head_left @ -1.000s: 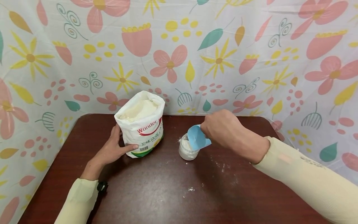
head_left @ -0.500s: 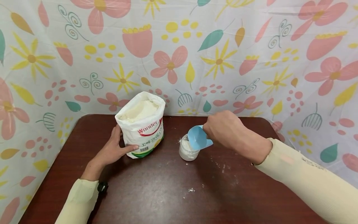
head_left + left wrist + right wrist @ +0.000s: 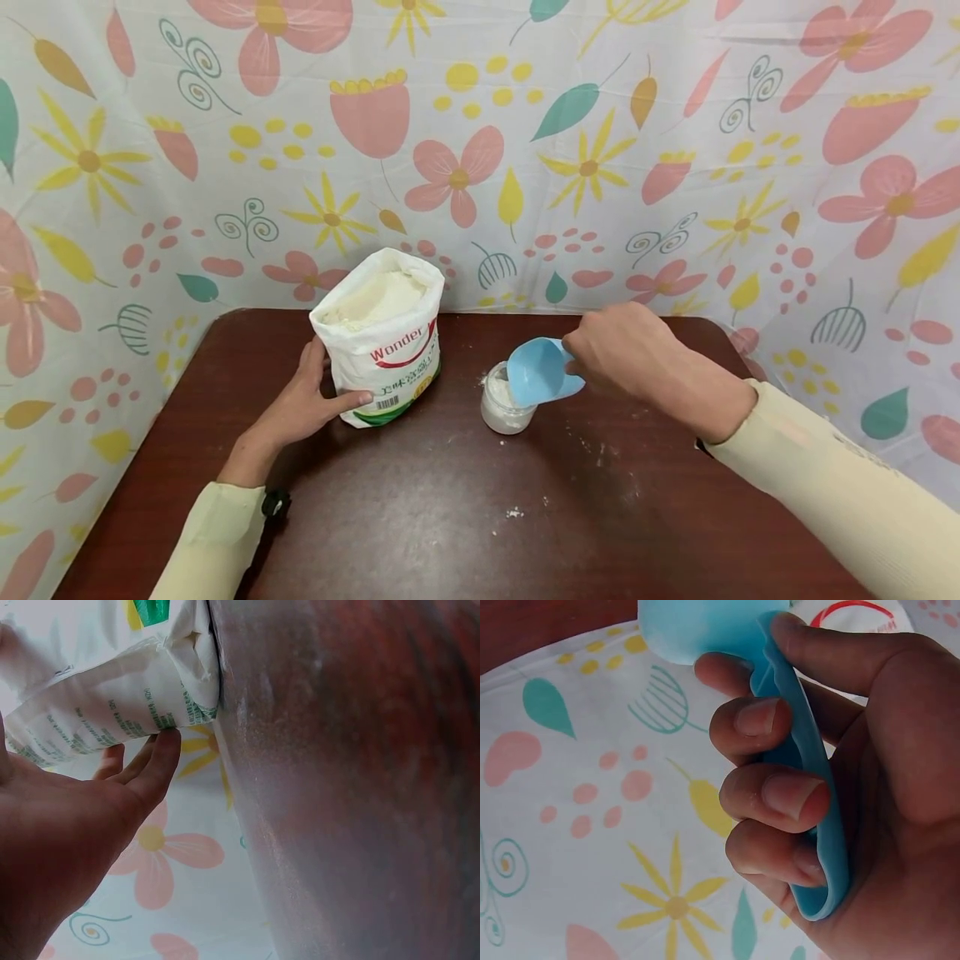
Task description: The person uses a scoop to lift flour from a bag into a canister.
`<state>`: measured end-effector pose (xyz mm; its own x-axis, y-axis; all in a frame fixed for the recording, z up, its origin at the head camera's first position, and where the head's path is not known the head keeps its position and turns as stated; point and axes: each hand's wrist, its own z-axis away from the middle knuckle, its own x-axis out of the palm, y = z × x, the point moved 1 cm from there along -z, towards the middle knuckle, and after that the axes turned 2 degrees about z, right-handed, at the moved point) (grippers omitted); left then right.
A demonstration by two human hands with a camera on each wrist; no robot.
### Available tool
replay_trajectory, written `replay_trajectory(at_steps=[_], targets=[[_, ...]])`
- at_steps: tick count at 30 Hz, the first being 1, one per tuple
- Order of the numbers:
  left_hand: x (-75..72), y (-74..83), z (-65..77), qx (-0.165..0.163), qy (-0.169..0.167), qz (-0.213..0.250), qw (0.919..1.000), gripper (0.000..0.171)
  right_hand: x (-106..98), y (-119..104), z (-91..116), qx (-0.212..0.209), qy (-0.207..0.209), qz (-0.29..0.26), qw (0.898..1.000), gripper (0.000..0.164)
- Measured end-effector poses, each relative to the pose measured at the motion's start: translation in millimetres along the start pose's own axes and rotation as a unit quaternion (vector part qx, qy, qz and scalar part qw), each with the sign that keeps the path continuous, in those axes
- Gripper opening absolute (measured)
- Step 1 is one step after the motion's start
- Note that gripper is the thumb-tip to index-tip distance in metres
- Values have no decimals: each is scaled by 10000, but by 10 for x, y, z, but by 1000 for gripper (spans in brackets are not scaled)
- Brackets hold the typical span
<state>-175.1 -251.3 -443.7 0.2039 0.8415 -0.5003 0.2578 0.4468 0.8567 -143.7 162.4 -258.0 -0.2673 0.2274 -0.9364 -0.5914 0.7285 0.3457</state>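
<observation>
A white flour bag (image 3: 393, 367), open at the top and full of pale powder, stands at the back left of the table. My left hand (image 3: 296, 412) holds its left side, thumb on the front. In the left wrist view, the fingers (image 3: 154, 769) rest against the bag's narrow printed side (image 3: 112, 705). My right hand (image 3: 637, 362) grips a light blue scoop (image 3: 538, 371), its head tilted over the rim of a small clear jar (image 3: 501, 417) with white powder inside. The right wrist view shows the fingers curled round the scoop's handle (image 3: 826, 817).
Specks of flour (image 3: 513, 513) lie on the dark brown table (image 3: 420, 533) in front of the jar and to its right. A flower-printed curtain (image 3: 465, 108) hangs behind the table and along both sides.
The right hand and scoop have shifted slightly right, and the scoop's bowl shows more openly. The left hand, bag and jar stay in place; the head view has tipped up slightly.
</observation>
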Motion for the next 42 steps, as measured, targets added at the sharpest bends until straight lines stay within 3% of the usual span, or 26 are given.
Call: replay_trajectory(at_steps=[6, 16, 30, 42], targets=[[13, -7, -3, 45, 21, 43, 10000, 122, -12, 154, 104, 253, -254, -384, 9986, 42], [10, -16, -12, 94, 101, -13, 9999, 122, -85, 321, 149, 226, -29, -561, 9982, 37], [3, -34, -18, 31, 99, -28, 9999, 122, -359, 345, -92, 35, 438, -824, 9956, 40], [1, -29, -12, 42, 85, 32, 10000, 122, -568, 292, -334, -53, 464, -827, 9955, 46]])
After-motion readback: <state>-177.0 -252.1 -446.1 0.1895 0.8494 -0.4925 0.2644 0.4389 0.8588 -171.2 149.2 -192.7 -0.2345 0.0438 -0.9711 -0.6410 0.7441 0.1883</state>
